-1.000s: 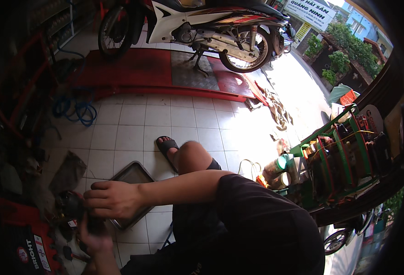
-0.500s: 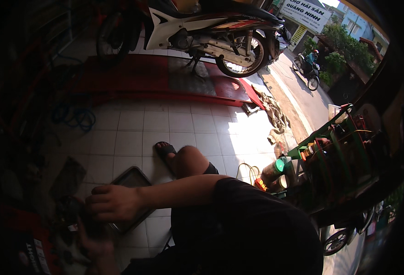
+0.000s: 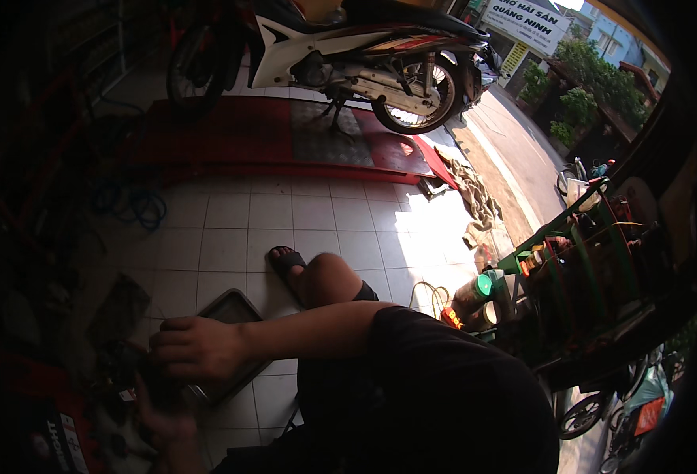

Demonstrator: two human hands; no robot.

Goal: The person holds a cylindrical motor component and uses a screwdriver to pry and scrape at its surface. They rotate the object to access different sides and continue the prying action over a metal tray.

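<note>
My right hand [image 3: 198,347] reaches across to the lower left, its fingers bent over a dark part [image 3: 123,359] that I cannot make out in the shadow. Just below it is my left hand [image 3: 171,423], blurred and dim, beside the same dark part; most of its fingers are hidden. A shallow grey metal tray [image 3: 226,306] lies on the tiles under my right wrist and forearm. Next to my hands, at the lower left, stands a dark box with red and white markings [image 3: 68,438].
A white and black motorbike [image 3: 309,67] stands on a red lift platform [image 3: 230,142]. A blue hose [image 3: 131,209] coils at the left. A crumpled cloth [image 3: 475,201] lies by the road edge. On the right is a green rack of tools [image 3: 574,245] with cans [image 3: 472,292] beside it.
Both hands stay in almost the same place, with slight movement. Outside, the rider has moved down the road behind the rack. Another motorbike with a green bag shows at the lower right.
</note>
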